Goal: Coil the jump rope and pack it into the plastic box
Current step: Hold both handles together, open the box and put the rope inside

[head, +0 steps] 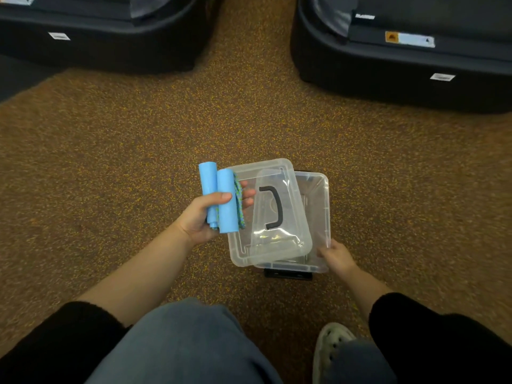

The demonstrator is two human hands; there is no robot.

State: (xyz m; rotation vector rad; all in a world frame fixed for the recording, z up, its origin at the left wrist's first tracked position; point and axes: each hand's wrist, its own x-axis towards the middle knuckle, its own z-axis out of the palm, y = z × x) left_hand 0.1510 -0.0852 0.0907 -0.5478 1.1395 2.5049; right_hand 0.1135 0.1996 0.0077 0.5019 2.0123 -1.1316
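left hand (199, 217): grips jump rope (221, 200) | right hand (336, 257): holds plastic box (318, 217) rim

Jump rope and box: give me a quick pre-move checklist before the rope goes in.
1. Rope gathered: ok. The left hand holds both blue handles side by side with the braided rope bunched against them.
2. Box opening clear: not ok. The clear lid lies skewed over most of the plastic box.
3. Box steadied: ok. The right hand grips its near right corner.
4. Free hand for the lid: not ok, both are occupied.
5. Box empty inside: cannot tell through the lid.
6. Front latch: appears released, hanging below the rim.
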